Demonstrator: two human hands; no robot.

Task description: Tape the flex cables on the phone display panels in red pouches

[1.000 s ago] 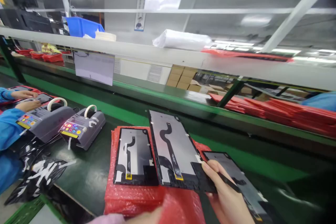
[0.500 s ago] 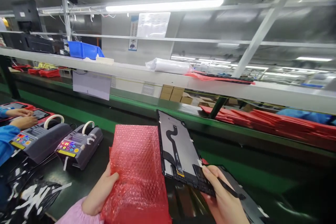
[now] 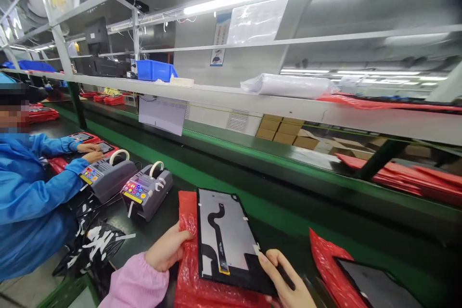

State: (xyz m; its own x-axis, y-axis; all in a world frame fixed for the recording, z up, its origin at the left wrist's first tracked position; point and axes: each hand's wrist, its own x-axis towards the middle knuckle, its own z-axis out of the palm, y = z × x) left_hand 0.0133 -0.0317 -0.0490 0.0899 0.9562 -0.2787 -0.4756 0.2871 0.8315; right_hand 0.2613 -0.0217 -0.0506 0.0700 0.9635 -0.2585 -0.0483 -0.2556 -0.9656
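Note:
My left hand (image 3: 169,249) is closed on the left edge of a red bubble-wrap bag (image 3: 188,209), its thumb lying on top. Over that bag rests a tablet screen panel (image 3: 236,231), silver back up, with a black curved flex cable and black borders. My right hand (image 3: 283,276) grips the panel by its lower right edge, thumb on the upper side; its other fingers are partly hidden. The panel covers much of the bag. Farther right, a second screen panel (image 3: 378,281) lies on another red bubble-wrap bag (image 3: 327,250).
Two grey tape dispensers (image 3: 146,192) stand to the left. A co-worker in a blue sleeve (image 3: 39,187) handles panels beyond them. Black plastic with tape scraps (image 3: 99,238) lies nearer me. A shelf (image 3: 216,91) crosses ahead, carrying a blue bin (image 3: 156,71) and a plastic-wrapped roll (image 3: 285,85).
The panel in my right hand has moved left, from beside the red bag to over it. My view has turned left, bringing more of the co-worker into sight.

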